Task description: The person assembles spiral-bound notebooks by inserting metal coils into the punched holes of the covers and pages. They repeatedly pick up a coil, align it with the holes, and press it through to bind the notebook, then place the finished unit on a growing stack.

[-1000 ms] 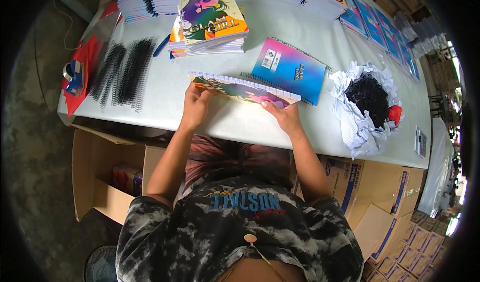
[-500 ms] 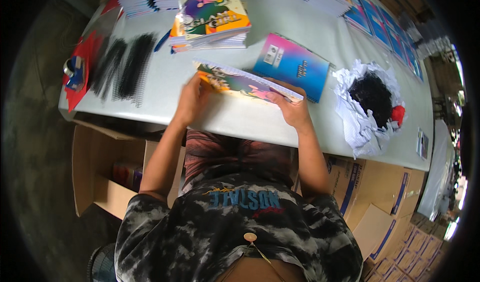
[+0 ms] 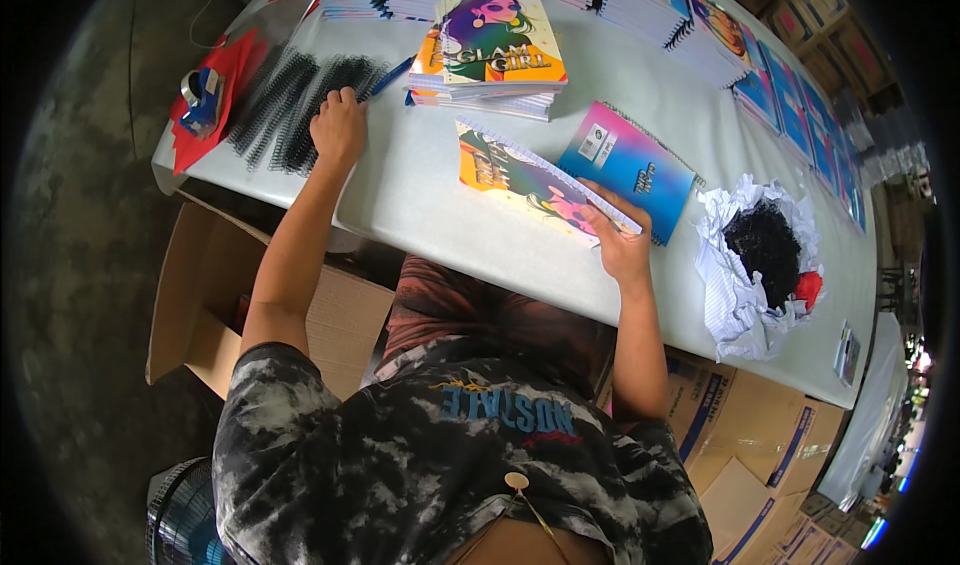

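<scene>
Head view: the right hand (image 3: 624, 240) has its fingers closed on the right end of a pad (image 3: 525, 185), held tilted above the table (image 3: 400, 195) inside the near edge. The left hand (image 3: 340, 129) is over the rightmost black coils (image 3: 299, 140), fingers bent; whether they grip one cannot be told. Bare table lies between the hands. Beyond the pad, a blue notebook (image 3: 632, 170) and a stack (image 3: 500, 55) limit the room.

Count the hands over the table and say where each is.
2: the left hand is at the black spiral coils; the right hand holds an illustrated notebook by its right end. No other hand shows there.
</scene>
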{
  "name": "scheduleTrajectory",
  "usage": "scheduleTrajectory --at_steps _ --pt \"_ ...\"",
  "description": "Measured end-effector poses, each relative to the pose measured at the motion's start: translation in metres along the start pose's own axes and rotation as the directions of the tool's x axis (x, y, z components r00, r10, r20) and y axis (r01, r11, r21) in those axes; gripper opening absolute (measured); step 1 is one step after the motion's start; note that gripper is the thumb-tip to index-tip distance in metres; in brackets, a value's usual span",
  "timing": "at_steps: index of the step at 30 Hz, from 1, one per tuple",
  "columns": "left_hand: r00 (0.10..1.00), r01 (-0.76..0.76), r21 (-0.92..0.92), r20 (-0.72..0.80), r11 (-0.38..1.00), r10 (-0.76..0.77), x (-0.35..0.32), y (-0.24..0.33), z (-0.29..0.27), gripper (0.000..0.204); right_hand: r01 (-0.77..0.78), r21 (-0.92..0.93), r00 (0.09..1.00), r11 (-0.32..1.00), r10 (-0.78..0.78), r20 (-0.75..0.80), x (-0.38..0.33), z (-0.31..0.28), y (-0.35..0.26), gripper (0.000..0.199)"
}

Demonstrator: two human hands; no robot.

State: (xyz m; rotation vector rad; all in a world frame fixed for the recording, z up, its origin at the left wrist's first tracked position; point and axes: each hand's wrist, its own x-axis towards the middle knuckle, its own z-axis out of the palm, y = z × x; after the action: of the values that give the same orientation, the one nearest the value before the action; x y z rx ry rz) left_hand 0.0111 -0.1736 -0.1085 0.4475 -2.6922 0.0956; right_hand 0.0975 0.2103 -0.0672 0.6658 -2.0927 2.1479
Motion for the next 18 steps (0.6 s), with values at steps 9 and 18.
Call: scheduleTrajectory --at_steps 9,18 --pt "0.998 0.062 -0.907 0.052 0.416 -0.035 0.008 -0.003 -0.054 0.031 0.046 -0.042 0.994 0.998 -0.05 -0.098 0.001 -0.002 0.01 0.027" --pt "0.792 0.182 -0.939 0.316 0.292 0.522 -0.04 0.068 -0.103 0.037 0.034 -0.079 0.996 0.996 -0.04 -0.083 0.0 -0.004 0.007 0.024"
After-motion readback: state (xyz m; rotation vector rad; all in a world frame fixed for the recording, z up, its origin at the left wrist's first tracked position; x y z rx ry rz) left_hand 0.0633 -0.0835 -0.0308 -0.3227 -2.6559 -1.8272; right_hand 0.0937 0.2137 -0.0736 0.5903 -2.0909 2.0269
